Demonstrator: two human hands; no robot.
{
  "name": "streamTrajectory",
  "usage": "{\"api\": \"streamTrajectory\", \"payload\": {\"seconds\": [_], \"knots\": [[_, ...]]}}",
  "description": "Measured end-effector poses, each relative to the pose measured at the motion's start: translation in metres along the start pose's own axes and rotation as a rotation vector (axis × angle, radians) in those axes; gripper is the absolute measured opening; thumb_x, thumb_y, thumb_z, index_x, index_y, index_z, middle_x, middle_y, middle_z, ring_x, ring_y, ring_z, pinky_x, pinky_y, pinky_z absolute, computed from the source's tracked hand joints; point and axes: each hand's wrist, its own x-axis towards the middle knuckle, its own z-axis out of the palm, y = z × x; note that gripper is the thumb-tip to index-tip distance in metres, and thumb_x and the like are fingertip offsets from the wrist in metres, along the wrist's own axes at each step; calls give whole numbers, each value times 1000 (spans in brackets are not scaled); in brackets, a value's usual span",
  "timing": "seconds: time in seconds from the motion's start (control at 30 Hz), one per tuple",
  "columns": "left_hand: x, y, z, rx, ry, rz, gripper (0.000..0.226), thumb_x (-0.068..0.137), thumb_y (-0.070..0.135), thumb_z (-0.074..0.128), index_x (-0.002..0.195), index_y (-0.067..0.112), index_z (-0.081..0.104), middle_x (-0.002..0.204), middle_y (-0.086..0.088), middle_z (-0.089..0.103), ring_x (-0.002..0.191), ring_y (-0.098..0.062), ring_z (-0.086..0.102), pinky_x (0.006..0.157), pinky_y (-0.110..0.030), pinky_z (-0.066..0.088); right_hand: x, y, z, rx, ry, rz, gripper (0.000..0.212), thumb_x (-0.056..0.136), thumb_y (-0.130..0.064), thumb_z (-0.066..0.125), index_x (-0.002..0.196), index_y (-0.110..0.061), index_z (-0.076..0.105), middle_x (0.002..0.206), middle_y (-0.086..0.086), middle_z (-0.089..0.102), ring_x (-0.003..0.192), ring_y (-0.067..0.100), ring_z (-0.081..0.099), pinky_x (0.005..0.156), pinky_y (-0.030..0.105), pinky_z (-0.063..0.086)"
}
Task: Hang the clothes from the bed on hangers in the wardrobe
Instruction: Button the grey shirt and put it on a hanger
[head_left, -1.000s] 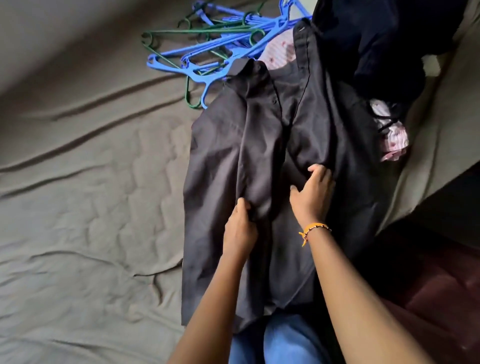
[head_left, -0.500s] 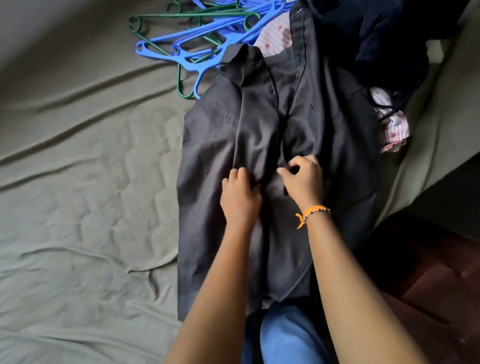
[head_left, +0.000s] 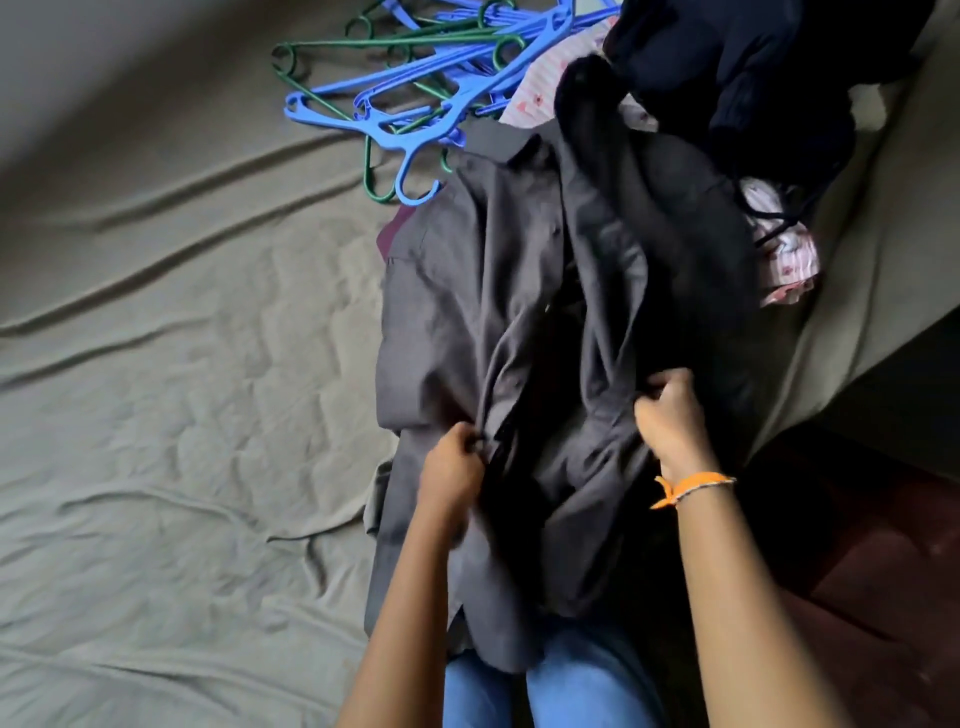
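The dark grey shirt (head_left: 498, 322) lies on the bed (head_left: 171, 395) near its right edge, and its hem hangs over the person's blue jeans (head_left: 566, 691). The left hand (head_left: 451, 475) pinches one front edge of the shirt with curled fingers; the right hand (head_left: 670, 415) grips the other edge, so the front is pulled apart. To the left, the wide olive sheet has soft wrinkles. At the top, thin blue and green plastic hangers (head_left: 415, 88) lie tangled, just beside the collar. A heap of dark clothes (head_left: 753, 78) sits at the top right.
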Motion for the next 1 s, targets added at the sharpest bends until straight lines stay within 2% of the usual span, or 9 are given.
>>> {"api": "streamTrajectory", "payload": {"seconds": [0.07, 0.17, 0.27, 0.43, 0.63, 0.7, 0.8, 0.9, 1.0], "knots": [[-7, -11, 2, 433, 297, -8, 21, 79, 3, 49, 100, 6, 53, 106, -16, 54, 98, -38, 52, 79, -44, 40, -6, 7, 1, -4, 139, -93, 25, 78, 5, 47, 101, -4, 51, 102, 18, 60, 99, 37, 56, 87, 40, 42], [-17, 16, 9, 234, 574, 349, 30, 71, 1, 54, 100, 9, 56, 100, -14, 52, 88, -37, 50, 75, -45, 40, -9, -12, 1, 198, 260, -280, 19, 77, -5, 48, 93, -14, 50, 94, 8, 56, 85, 32, 55, 78, 45, 47], [-11, 51, 21, 307, 504, 588, 31, 73, 8, 62, 103, 12, 55, 103, -9, 53, 87, -31, 49, 73, -41, 41, -5, -37, 11, 155, 249, -476, 21, 77, -10, 58, 97, -8, 55, 98, 8, 53, 91, 30, 51, 85, 41, 41], [31, 69, 27, 671, 508, 625, 51, 67, 13, 67, 117, 13, 56, 114, -8, 56, 92, -31, 53, 71, -38, 46, 35, -54, 24, 59, 263, -423, 40, 71, -7, 62, 109, -3, 53, 107, 17, 56, 99, 36, 52, 89, 39, 37], [24, 66, 6, 133, 435, 579, 23, 67, -2, 51, 88, 7, 54, 89, -6, 55, 83, -29, 53, 71, -40, 44, 13, -53, 2, 114, 267, -611, 30, 65, 1, 44, 88, -6, 62, 80, 11, 51, 74, 21, 46, 68, 28, 37], [8, 50, 9, 139, 454, 554, 15, 68, 4, 49, 81, 10, 52, 84, -4, 53, 79, -28, 52, 68, -39, 43, -10, -39, 7, -21, 187, -644, 30, 67, -4, 45, 90, -11, 62, 86, 11, 53, 78, 25, 49, 67, 36, 40], [-3, 32, 18, 433, 325, 362, 23, 69, 17, 46, 89, 15, 59, 94, -4, 58, 88, -32, 53, 76, -40, 43, -25, -21, 23, -347, -8, -570, 28, 72, -17, 59, 99, -16, 64, 97, 9, 54, 87, 31, 54, 66, 40, 49], [-5, 37, 17, 357, 323, 292, 26, 70, 19, 46, 87, 14, 65, 92, -5, 60, 85, -32, 57, 75, -40, 45, -22, -29, 32, -190, -33, -512, 19, 76, -16, 62, 94, -10, 64, 94, 10, 54, 83, 31, 56, 67, 38, 47], [-1, 62, 15, 147, 356, 506, 15, 73, 3, 47, 80, 8, 59, 83, -6, 55, 77, -28, 51, 69, -31, 40, -3, -60, 39, 27, 40, -616, 19, 77, 0, 50, 90, -5, 63, 88, 13, 54, 76, 27, 54, 72, 32, 42]]}}
